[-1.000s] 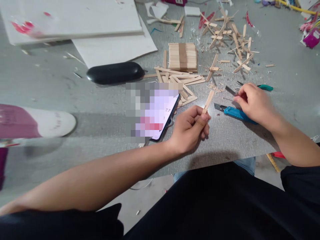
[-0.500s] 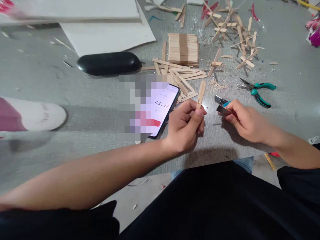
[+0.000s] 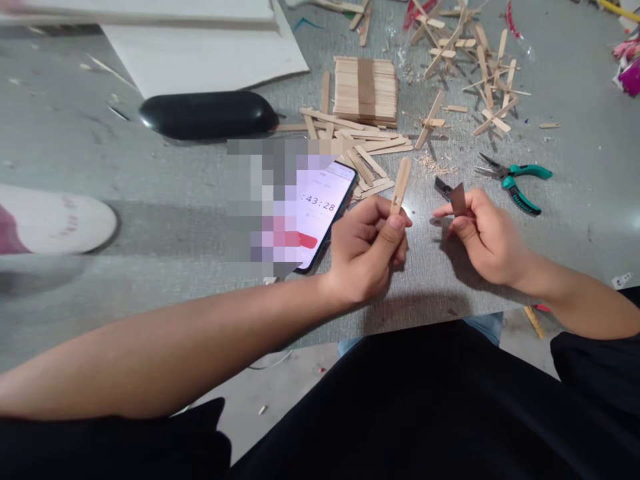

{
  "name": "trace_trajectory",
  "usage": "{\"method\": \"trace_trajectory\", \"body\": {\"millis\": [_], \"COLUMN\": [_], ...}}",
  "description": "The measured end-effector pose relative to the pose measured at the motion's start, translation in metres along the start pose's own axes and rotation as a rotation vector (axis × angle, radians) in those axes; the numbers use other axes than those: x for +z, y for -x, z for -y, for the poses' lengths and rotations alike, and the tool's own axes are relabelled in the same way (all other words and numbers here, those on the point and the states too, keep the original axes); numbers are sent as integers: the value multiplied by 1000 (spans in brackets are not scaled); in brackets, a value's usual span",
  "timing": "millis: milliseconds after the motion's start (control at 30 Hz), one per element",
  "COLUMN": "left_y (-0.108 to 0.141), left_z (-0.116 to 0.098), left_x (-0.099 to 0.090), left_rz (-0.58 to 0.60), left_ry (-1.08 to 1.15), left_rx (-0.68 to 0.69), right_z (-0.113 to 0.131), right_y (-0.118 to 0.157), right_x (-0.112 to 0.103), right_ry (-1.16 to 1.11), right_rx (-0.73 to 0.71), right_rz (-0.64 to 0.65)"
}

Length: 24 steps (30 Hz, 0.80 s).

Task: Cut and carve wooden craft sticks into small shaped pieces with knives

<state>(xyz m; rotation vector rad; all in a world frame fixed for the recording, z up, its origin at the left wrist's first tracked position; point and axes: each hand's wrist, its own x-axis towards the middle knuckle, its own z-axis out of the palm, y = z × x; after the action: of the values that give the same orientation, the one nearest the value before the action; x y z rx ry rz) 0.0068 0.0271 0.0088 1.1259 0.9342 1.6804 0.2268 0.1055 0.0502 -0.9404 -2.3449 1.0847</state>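
My left hand (image 3: 367,243) pinches the lower end of a wooden craft stick (image 3: 401,181) between thumb and fingers. The stick stands nearly upright, and a small notch shows low on it. To the right, my right hand (image 3: 483,230) grips a small flat blade (image 3: 458,199), held up between thumb and fingers. Behind those fingers a utility knife (image 3: 443,188) lies on the table, partly hidden. Wood shavings (image 3: 436,162) lie just beyond it. Beside my left hand rests a phone (image 3: 327,207) with a running timer on its screen.
A banded stack of craft sticks (image 3: 345,90) stands behind loose sticks (image 3: 370,143). Crossed stick pieces (image 3: 495,120) lie at the back right. Green-handled pliers (image 3: 520,175) are right of my right hand. A black rounded object (image 3: 210,115) and white board (image 3: 210,60) are at left.
My right hand has turned the blade from pointing left to pointing upward, and a finger now stretches out leftward. My left hand still holds the stick. The whole view has shifted slightly.
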Motion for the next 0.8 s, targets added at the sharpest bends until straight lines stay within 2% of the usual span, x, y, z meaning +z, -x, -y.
{"method": "trace_trajectory", "body": {"millis": [233, 367, 500, 600, 800], "left_y": [-1, 0, 2, 4, 7], "left_z": [-1, 0, 0, -1, -3], "left_x": [2, 2, 1, -1, -4], "left_rz": [-7, -10, 47, 101, 130], "left_ry": [2, 25, 65, 75, -67], "left_rx": [38, 32, -76, -117, -70], "right_z": [2, -3, -9, -12, -21], "right_y": [-1, 1, 2, 1, -1], "right_x": [7, 13, 13, 7, -9], "right_ry": [-127, -168, -202, -59, 439], "right_rx": [85, 35, -28, -102, -249], "right_rz": [119, -69, -137, -195, -324]}}
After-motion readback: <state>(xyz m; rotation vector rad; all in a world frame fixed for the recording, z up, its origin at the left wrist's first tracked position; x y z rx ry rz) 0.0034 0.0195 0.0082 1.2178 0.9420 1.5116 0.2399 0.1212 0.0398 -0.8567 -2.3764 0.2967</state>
